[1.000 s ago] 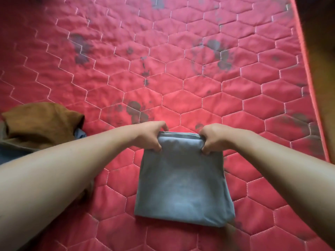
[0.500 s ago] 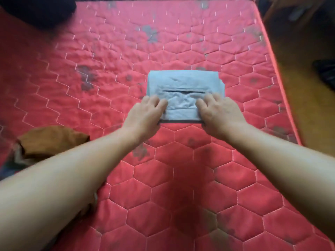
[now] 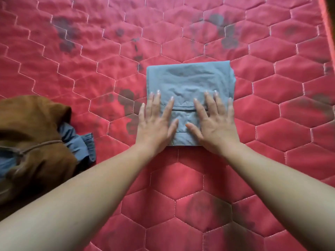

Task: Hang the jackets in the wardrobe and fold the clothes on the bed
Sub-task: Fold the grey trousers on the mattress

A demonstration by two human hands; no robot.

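Observation:
A grey-blue garment [image 3: 190, 78] lies folded into a small square on the red quilted mattress [image 3: 272, 124]. Both my hands lie flat on its near half with straight, spread fingers. My left hand [image 3: 155, 124] presses the left side and my right hand [image 3: 215, 124] presses the right side, thumbs pointing toward each other. A pocket seam shows between the fingers. The near edge of the fold is partly hidden under my palms.
A brown garment [image 3: 30, 127] with a drawstring lies heaped at the left edge, with a blue-grey cloth [image 3: 78, 142] sticking out beneath it. The mattress's right edge [image 3: 328, 33] runs down the far right. Dark stains mark the quilting.
A second ago both hands gripped the garment's far edge; they folded it away from me into a smaller square and now lie flat on it, fingers spread wider than half a second ago.

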